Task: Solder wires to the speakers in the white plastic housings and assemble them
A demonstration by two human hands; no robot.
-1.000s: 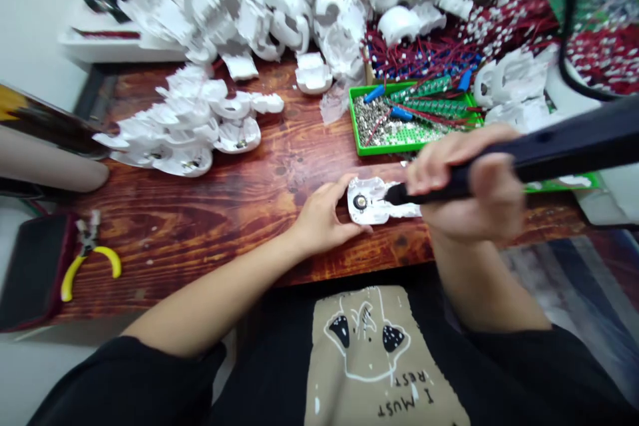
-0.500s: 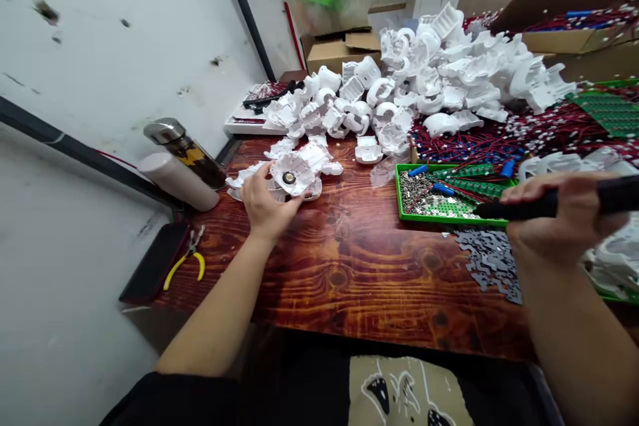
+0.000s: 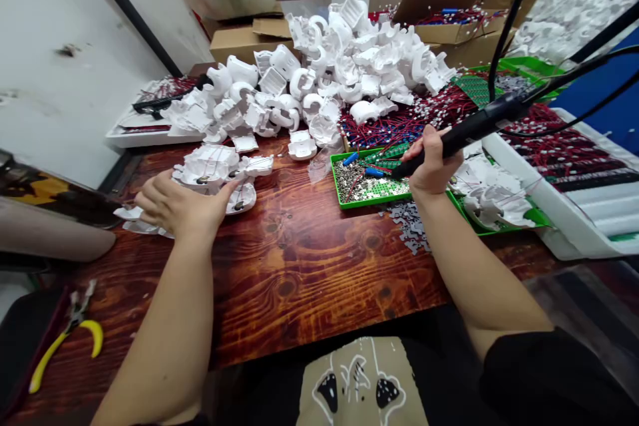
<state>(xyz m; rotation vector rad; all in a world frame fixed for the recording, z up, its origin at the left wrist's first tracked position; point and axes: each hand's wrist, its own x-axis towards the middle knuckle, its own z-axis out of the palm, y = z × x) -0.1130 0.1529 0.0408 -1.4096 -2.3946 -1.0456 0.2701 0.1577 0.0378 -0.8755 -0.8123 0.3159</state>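
Observation:
My left hand (image 3: 182,208) lies flat on a loose pile of white plastic housings (image 3: 210,166) and holds nothing I can see. Its fingertips reach a housing with a small dark round part. My right hand (image 3: 433,163) grips a black soldering iron (image 3: 474,126), whose cord runs up to the right. The iron's tip points down and left, just above the corner of a green tray (image 3: 368,188). That tray holds small metal parts, blue capacitors and green circuit strips.
A large heap of white housings (image 3: 349,73) rises behind a tangle of red-wired boards (image 3: 394,126). Grey punched board scrap (image 3: 409,226) lies on the wooden table (image 3: 299,279). Yellow-handled pliers (image 3: 64,339) sit at the lower left. A white tray (image 3: 564,200) stands at the right.
The view has swung left and up. My left hand has gone from the housing near the iron to the pile, with no housing held. The iron has moved away from the housing, over the green tray.

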